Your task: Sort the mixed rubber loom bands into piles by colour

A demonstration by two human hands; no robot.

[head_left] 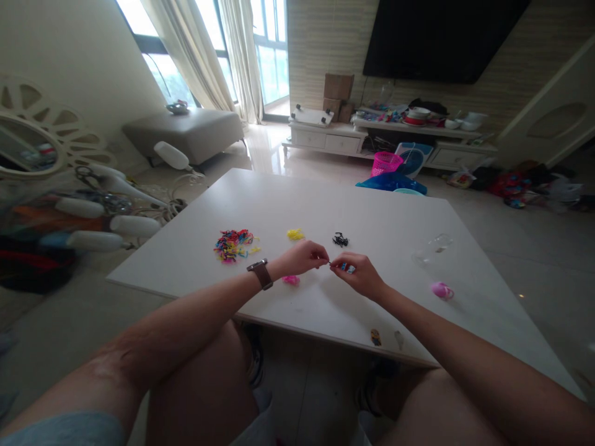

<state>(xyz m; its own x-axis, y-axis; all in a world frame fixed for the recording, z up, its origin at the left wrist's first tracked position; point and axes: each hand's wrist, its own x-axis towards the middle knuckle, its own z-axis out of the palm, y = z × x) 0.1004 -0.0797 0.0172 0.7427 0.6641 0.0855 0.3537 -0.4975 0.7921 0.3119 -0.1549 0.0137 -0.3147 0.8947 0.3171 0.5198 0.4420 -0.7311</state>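
Observation:
Over the middle of a white table, my left hand (307, 256) and my right hand (360, 274) meet almost fingertip to fingertip. Both are closed in a pinch on a tiny dark piece (330, 262), which looks like a black elastic band. Just beyond them lie a small heap of black bands (341, 239) and a heap of yellow bands (295, 234). Pink bands (291, 280) sit below my left wrist. Blue bands (348, 269) are partly covered by my right hand. A larger mixed-colour pile of bands (233, 244) spreads to the left.
A clear plastic container (433, 249) and a pink-purple lid-like piece (442, 290) lie on the right of the white table (260, 192). Near its front edge are a small yellow cartoon figure (375, 337) and a whitish piece (398, 339). A lamp with white shades (134, 225) stands left.

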